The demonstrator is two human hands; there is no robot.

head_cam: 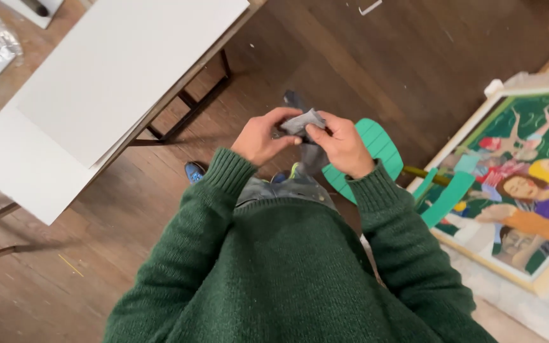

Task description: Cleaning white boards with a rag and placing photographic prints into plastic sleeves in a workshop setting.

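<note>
Dark wood floor (351, 57) is seen below; a white board (115, 70) lies at left. A grey cloth (304, 127) is pinched between the left hand (262, 136) and right hand (344, 149), its long axis hanging downward. A painting (522, 178) leans at right.

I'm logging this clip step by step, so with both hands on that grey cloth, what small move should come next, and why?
Probably pull the hands apart to open the cloth out. The left hand and right hand pinch it bunched between the fingertips, with a fold hanging below, so it is not yet spread flat.
</note>
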